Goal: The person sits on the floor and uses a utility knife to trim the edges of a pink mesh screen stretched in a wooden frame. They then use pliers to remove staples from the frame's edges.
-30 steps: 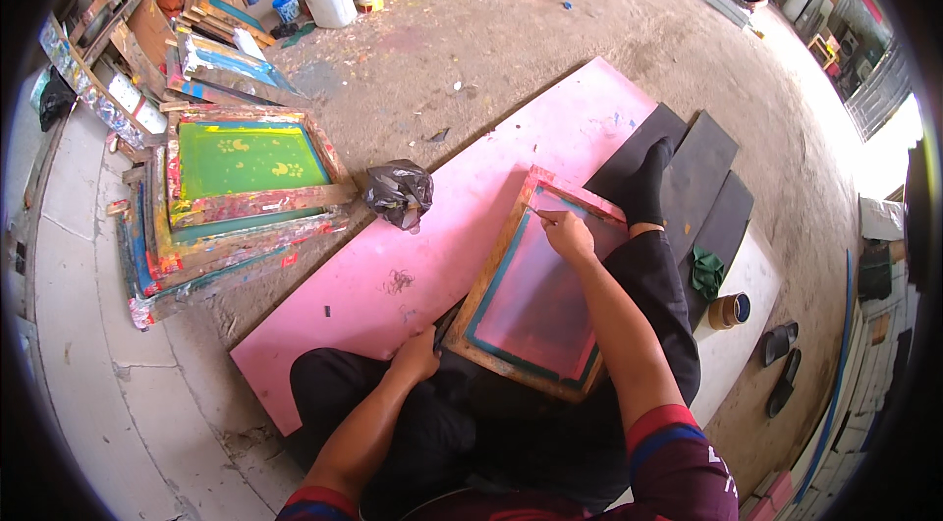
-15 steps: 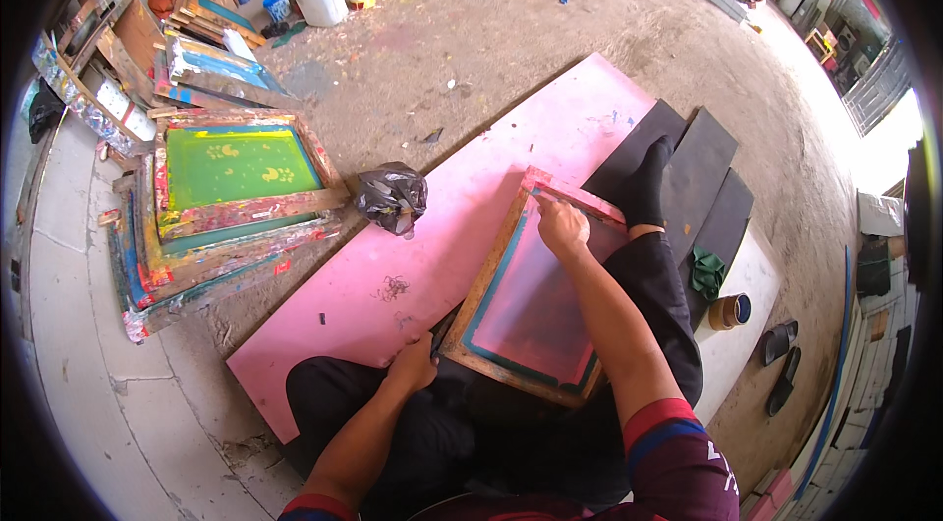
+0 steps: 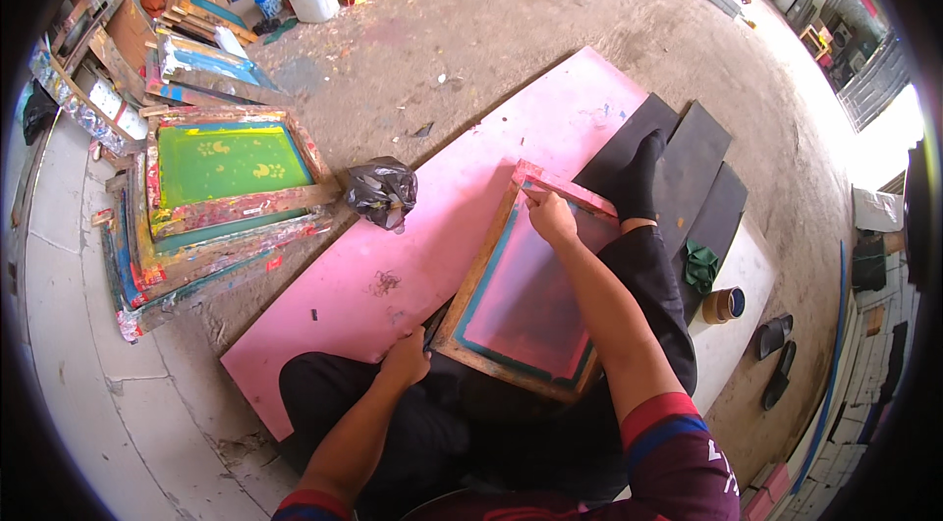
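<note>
Both hands on wooden screen frame (image 3: 521, 300)

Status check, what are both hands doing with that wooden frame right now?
Left hand grips the wooden frame at its near corner. Right hand presses at its far edge. Frame rests on the pink board; black bag lies apart.
</note>
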`<state>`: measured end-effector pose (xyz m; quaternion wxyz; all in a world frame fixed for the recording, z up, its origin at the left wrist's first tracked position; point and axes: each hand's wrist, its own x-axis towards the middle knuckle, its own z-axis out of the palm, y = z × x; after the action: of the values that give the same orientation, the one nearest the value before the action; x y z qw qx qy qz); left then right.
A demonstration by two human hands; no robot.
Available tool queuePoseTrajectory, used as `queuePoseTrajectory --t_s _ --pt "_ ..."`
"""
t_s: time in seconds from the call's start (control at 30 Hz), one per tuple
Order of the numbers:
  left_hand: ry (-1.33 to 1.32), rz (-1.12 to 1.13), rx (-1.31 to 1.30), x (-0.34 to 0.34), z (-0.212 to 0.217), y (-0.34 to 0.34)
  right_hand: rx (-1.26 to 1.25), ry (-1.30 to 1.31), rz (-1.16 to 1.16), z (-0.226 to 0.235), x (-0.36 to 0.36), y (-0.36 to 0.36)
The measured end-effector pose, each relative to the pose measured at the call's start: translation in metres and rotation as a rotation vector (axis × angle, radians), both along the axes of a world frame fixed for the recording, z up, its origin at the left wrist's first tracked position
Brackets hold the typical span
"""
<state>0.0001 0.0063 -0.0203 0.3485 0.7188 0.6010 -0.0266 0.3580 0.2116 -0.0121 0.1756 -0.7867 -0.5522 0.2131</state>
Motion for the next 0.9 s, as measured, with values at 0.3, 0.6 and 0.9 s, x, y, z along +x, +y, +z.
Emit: queuePoseTrajectory --t_s 0.3,0.6,0.9 --pt "-0.035 0.045 0.053 -0.005 -0.016 -0.006 0.07 0.113 0.089 0.004 0.01 0.007" --pt "-0.027 0.066 0.05 -0.005 -0.012 -0.011 0.104 0.046 0.088 0.009 0.0 0.004" --pt "-0.055 0.077 0.022 -0.006 -0.007 -0.008 -0.417 0.767 -0.294 0.014 0.011 0.038"
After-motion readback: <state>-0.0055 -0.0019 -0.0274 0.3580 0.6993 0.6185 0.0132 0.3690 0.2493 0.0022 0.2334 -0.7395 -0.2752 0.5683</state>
